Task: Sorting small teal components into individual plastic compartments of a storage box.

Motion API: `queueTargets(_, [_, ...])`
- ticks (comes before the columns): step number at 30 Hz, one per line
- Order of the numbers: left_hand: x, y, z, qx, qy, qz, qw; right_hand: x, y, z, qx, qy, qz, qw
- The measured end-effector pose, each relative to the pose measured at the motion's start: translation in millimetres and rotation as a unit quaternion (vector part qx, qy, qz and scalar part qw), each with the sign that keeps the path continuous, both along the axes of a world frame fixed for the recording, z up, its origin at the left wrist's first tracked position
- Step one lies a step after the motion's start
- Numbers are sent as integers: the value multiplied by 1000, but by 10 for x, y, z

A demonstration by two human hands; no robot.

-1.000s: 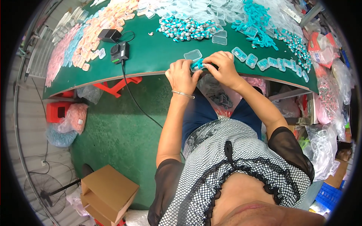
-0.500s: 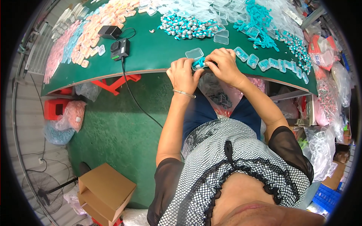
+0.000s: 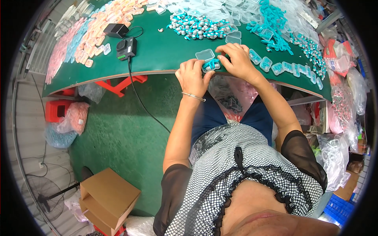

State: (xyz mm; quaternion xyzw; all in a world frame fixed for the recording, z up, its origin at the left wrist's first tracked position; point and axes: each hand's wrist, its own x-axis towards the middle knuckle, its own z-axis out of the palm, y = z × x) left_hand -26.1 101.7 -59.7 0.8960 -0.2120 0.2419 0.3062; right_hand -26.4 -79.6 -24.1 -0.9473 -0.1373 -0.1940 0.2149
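Both hands pinch one small clear case of teal parts at the green table's near edge, left hand bracing, right hand pressing from above, open lid just behind.

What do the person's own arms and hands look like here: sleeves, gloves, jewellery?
Both hands are bare, no gloves. The left hand has a thin silver bangle at the wrist. Short sheer black sleeves cover only the upper arms; the forearms are uncovered. The right hand shows no jewellery.

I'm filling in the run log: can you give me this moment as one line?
left hand: steadies small clear plastic case holding teal earphones | right hand: presses its far end | place: near edge of green table | beside: empty clear case
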Motion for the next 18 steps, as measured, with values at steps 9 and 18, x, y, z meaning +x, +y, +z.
queueTargets(9, [7,15,1,-10,10,-6,1000,311,-86,-172,-19,41,46,998])
queueTargets(18, [20,3,11,-4,23,-3,1000,435,-1,-89,-81,65,41,994])
